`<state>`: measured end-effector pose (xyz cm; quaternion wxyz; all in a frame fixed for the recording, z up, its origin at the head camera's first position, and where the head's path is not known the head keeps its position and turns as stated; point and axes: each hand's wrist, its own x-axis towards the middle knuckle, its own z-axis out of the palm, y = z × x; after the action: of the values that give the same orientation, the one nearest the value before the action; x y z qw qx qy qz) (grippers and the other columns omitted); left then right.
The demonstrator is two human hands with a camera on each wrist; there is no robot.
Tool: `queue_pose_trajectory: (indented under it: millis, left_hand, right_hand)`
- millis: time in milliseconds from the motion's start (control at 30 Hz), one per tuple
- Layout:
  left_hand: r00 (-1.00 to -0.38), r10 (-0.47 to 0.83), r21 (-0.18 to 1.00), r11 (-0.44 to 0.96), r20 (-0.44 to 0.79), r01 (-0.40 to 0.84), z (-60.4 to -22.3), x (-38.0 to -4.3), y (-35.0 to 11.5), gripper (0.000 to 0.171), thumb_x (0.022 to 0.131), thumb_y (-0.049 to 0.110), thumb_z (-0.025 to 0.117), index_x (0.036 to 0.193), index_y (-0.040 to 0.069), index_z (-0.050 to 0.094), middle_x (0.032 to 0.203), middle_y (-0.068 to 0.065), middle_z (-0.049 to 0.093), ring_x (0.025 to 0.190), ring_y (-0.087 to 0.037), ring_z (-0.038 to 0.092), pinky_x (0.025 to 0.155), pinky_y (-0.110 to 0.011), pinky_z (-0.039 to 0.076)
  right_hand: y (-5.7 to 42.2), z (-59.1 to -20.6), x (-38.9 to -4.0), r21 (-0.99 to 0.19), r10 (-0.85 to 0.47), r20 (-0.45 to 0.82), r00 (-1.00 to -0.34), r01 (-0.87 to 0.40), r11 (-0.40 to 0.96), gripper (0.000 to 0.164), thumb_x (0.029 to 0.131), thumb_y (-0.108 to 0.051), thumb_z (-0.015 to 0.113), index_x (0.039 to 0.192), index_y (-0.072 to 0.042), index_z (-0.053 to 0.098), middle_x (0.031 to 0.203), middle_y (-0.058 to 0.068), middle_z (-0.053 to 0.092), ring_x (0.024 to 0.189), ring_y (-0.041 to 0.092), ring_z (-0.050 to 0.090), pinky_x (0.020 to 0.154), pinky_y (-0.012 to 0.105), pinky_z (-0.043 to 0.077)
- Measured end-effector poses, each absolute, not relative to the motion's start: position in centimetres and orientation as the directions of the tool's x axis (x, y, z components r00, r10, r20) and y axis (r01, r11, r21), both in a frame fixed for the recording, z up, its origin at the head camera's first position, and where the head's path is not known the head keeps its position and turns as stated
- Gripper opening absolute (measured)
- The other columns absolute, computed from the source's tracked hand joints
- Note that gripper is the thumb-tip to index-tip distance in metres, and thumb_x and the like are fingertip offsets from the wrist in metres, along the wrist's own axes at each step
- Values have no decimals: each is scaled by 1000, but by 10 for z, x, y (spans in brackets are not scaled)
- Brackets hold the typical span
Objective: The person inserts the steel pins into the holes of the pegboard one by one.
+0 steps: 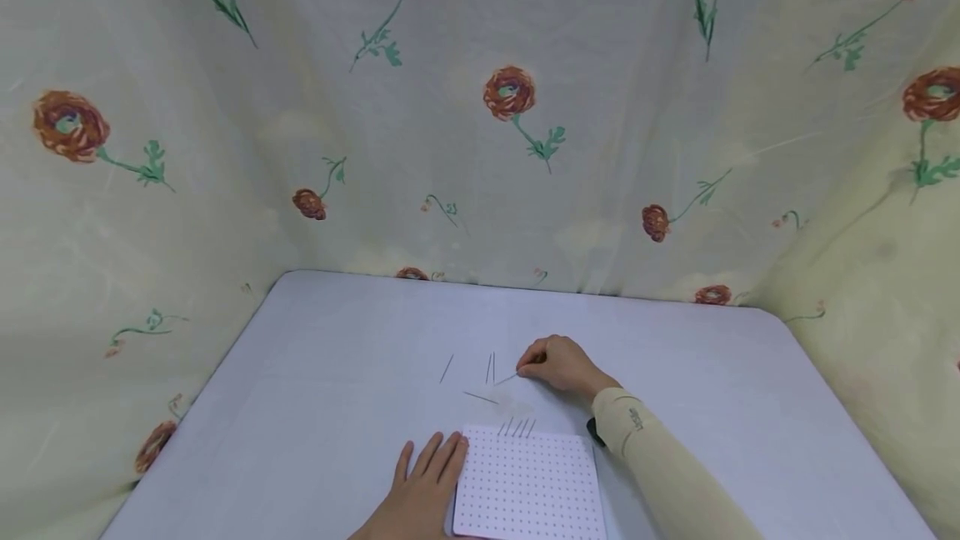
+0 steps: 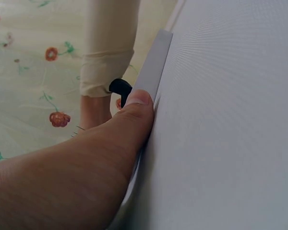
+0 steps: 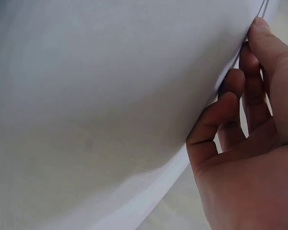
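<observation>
1. Head view, just right of centre in the lower half: the right hand pinches a thin, straight, dark-grey stick between thumb and fingertips, a narrow grip. The stick's long axis slants shallowly, its free end pointing to the lower left, over the white tabletop.
2. Left of it lie other thin dark sticks: a near-vertical pair, side by side; a lone stick leaning to the upper right; and a lower stick running from upper left to lower right.
3. At lower centre is a white, square-cornered board with a dotted grid. A short row of thin dark sticks crosses its top edge, all leaning to the upper right.
4. The left hand, fingers extended toward the top of the frame, rests against the board's left edge, gripping nothing visible there.
5. Left wrist view: the left thumb lies along the board's pale edge, which runs toward the upper right. Behind, at upper left, is a beige sleeve.
6. Right wrist view: thumb and forefinger meet at upper right; whether the fine line beyond them is the held stick, I cannot tell.
</observation>
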<state>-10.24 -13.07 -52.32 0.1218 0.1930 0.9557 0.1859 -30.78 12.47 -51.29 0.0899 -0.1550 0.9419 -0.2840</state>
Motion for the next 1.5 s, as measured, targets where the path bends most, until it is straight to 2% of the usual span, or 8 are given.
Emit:
queue_pose_trajectory:
  millis: [333,567,700,900,1133,1300,1500]
  left_hand:
    - [-897,395,389,872,-196,299,-522,-104,-128,132,68,87,67,162,7,20,170,-13,24,156,-39,19,119,-71,12]
    - [-897,392,382,876,-204,296,-522,-104,-128,133,67,87,67,162,7,20,169,-13,24,156,-39,20,119,-71,12]
    - [-898,392,382,875,-198,298,-522,-103,-129,132,67,85,68,162,6,21,169,-14,25,156,-40,20,119,-71,13]
    - [-897,387,376,880,-214,290,-519,-104,-129,133,67,86,68,162,7,20,170,-13,24,156,-40,20,119,-71,12]
    - [-899,376,374,885,-224,277,-519,-105,-128,133,66,86,69,162,8,21,170,-13,24,156,-39,20,120,-70,11]
    - [-898,382,373,883,-218,285,-521,-104,-128,133,66,86,68,162,8,21,169,-13,24,156,-39,20,120,-70,12]
    - [-897,393,381,875,-203,297,-522,-104,-129,130,69,86,66,162,8,20,170,-13,24,156,-39,20,120,-70,12]
  right_hand:
    - [127,-512,-303,-555,-397,-38,-917,-312,772,8,91,-23,78,85,-26,75,85,-10,68,81,10,55,80,31,45]
    - [130,-515,-303,-584,-383,-45,-923,-287,760,5,88,-25,82,87,-29,80,87,-14,71,87,7,60,87,33,49]
    - [130,-515,-303,-577,-397,-28,-917,-310,756,2,85,-28,84,87,-27,82,86,-16,72,88,6,62,89,34,50]
    - [128,-510,-301,-555,-425,-14,-905,-347,756,7,87,-25,82,81,-27,80,81,-16,70,82,5,59,84,32,48]
    - [127,-510,-297,-540,-426,-10,-905,-354,764,10,90,-22,79,82,-25,74,82,-12,68,78,6,57,79,29,49]
    - [126,-514,-295,-475,-450,2,-893,-397,785,11,93,-23,75,82,-24,72,80,-13,64,76,6,56,78,29,49]
    - [123,-515,-295,-325,-529,29,-848,-508,798,12,96,-23,70,84,-22,71,81,-12,60,76,4,53,79,30,50]
